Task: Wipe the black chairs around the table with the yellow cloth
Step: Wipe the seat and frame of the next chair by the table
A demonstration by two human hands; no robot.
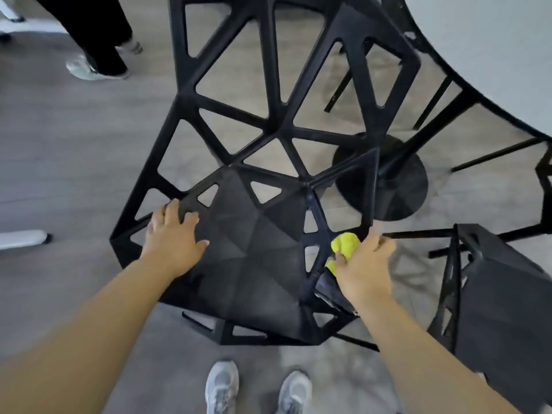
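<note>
Chair in hand: a black chair [254, 249] with a lattice frame is seen at the centre of the view, its seat facing the camera.
Left hand [173, 234]: laid flat at the seat's 9 o'clock edge, fingers spread and unclenched; steadying is judged.
Right hand [364, 264]: clenched round the yellow cloth [346, 245].
Cloth: bunched and pressed against a side strut at the seat's 3 o'clock.
Second chair [501, 294]: seen at 4 o'clock, touched by neither hand.
Table [493, 55]: at 1 o'clock.
Progress: one chair's side is being wiped. How much of it is done cannot be told. The second chair is judged to be left.
</note>
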